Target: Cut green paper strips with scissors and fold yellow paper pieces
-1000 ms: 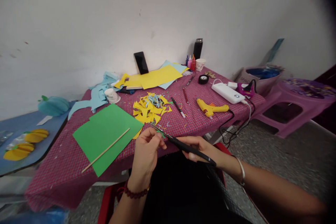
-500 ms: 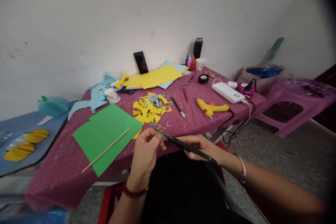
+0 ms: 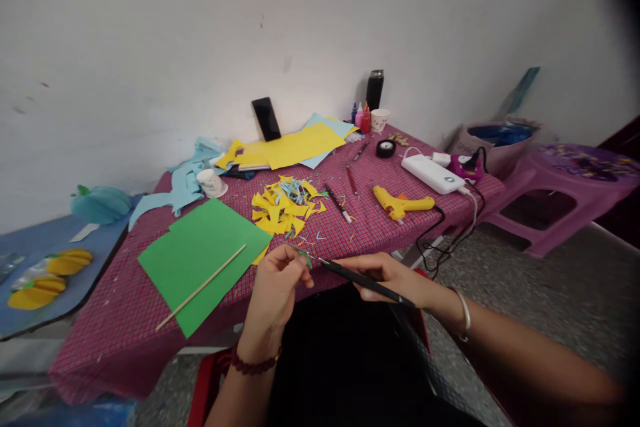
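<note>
Pinching a tiny green scrap, the left hand is feeding it to scissors gripped by the right hand, needing steady trimming next.

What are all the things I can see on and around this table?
green paper: 1 sheet, table front-left
wooden stick: 1, on green paper
yellow scraps: pile, table centre
yellow sheets: stack, at back
glue gun: 1, yellow, right side
power bank: 1, white, right
phone: 1, black, against wall
stool: 1, purple, far right
left hand: pinches small green piece
right hand: holds scissors
</note>
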Motion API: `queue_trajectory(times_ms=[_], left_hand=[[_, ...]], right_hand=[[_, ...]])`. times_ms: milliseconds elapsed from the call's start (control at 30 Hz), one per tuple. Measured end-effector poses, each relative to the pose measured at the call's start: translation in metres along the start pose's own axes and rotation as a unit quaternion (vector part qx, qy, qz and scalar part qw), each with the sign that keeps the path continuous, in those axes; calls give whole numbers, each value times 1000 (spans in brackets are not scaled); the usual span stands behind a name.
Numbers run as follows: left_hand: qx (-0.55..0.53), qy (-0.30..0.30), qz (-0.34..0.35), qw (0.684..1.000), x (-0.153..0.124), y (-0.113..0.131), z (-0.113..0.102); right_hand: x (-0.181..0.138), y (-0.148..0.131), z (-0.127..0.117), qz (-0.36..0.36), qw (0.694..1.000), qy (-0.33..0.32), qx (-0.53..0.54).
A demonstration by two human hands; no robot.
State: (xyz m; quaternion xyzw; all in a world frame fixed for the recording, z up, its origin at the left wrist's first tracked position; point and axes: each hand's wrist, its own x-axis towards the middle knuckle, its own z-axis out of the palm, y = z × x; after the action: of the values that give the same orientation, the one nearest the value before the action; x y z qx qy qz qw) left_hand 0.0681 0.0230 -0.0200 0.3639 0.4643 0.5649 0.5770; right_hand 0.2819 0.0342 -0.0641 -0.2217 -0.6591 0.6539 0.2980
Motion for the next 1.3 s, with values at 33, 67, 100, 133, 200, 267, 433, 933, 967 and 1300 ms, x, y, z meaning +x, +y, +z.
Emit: queue_trajectory(times_ms=[33,67,100,133,200,267,433,933,967,1300], left_hand=[[-1,-1,-1,1000,0,0,0],[-1,-2,-1,1000,0,0,0],[0,-2,-1,1000,0,1,0],[1,-3,-1,1000,0,1,0],[3,-4,-1,1000,0,2,0],[5,-5,0,1000,0,2,0],[7,-8,-1,1000,1,1,-1],[7,-16,-16,1000,3,-2,-3],[7,-17,-16,1000,3,-2,-3],[1,-11,-25,1000,4,-4,-3]], right_hand=[[0,0,0,1,1000,0,1],[0,0,0,3,1000,1,2],[0,0,0,5,1000,2,4],[0,0,-1,7,1000,2,5],[-1,0,-2,9,1000,0,4],[-1,2,-3,16,1000,0,-2],[-2,3,-5,29,1000,-2,-6],[-1,-11,-6,27,999,-5,-18],[-1,-11,-6,30,999,-4,-16],[-1,-9,-6,44,999,2,-13]])
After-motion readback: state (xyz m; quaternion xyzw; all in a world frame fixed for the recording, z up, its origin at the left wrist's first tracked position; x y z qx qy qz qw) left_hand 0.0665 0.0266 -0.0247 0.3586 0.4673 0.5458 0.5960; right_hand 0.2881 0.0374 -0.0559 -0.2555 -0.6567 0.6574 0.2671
